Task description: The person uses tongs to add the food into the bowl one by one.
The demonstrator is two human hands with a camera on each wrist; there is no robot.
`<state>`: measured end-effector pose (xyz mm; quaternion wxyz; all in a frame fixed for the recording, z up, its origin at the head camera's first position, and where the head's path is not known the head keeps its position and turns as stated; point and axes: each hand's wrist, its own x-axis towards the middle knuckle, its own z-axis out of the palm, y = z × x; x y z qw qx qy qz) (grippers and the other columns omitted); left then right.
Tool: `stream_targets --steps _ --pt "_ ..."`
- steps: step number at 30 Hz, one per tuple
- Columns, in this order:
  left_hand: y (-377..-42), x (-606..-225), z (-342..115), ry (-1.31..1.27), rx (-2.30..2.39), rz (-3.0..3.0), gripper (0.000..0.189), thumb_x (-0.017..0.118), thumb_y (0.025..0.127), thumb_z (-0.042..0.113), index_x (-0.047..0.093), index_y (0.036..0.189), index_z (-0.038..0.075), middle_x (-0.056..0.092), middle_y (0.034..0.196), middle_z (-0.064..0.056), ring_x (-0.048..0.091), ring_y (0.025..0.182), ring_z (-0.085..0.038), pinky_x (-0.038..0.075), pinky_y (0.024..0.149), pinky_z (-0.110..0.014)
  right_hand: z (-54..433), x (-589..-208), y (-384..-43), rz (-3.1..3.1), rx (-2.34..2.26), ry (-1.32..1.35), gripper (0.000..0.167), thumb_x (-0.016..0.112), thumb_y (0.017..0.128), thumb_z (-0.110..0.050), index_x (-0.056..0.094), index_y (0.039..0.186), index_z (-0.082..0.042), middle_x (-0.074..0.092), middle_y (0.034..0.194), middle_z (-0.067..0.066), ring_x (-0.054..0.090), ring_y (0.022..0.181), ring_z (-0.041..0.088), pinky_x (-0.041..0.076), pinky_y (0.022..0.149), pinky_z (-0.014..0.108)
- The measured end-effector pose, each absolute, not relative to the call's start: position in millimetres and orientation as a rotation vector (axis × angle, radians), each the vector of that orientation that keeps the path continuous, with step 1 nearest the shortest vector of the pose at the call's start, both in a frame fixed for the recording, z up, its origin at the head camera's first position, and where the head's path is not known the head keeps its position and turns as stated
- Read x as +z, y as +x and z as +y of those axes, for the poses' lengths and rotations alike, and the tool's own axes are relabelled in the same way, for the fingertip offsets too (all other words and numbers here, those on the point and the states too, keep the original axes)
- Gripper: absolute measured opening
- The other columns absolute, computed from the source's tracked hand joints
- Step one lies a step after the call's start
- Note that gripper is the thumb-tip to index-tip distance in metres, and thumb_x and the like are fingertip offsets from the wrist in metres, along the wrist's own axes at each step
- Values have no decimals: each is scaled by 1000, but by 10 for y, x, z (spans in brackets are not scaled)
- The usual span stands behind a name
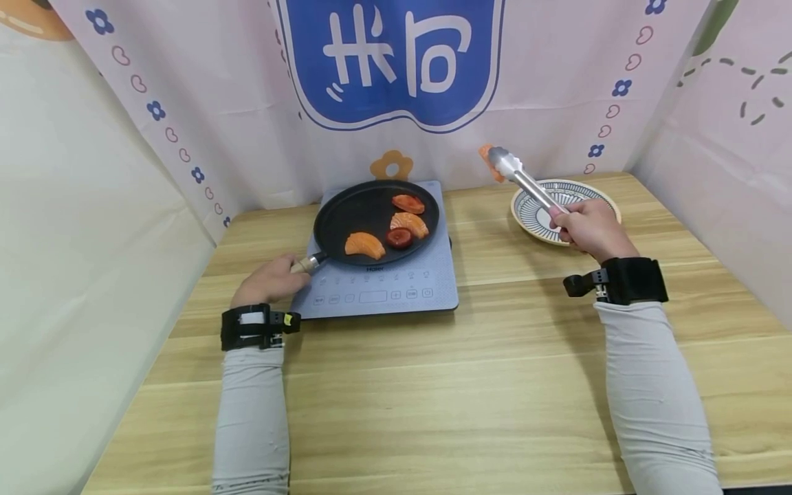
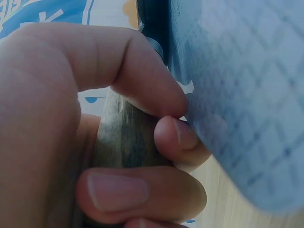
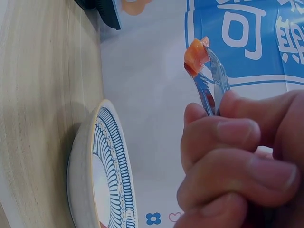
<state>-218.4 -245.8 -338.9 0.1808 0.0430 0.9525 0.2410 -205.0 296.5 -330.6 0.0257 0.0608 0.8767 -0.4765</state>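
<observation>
- Salmon slice: in metal tongs.
- Right hand: fingers curled round tongs, aimed at ten o'clock.
- Left hand: grasping wooden handle, eight o'clock of frying pan.

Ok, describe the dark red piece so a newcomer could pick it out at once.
On the wooden table stands a pale cooktop bearing a black pan. Right of the pan's middle, near the front rim, lies the dark red piece. Unlike the longer orange slices beside it, it is round.
</observation>
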Motion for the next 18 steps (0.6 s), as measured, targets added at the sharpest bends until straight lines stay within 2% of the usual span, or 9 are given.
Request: stream_targets --steps 18 --pt "-2187 -3390 -2465 125 664 2692 35 56 100 31 54 118 0 58 97 -12 55 83 -24 47 68 -32 2842 -3230 -2028 2728 -1446 159 47 53 110 -36 65 127 6 58 70 -4 46 58 8 37 50 25"
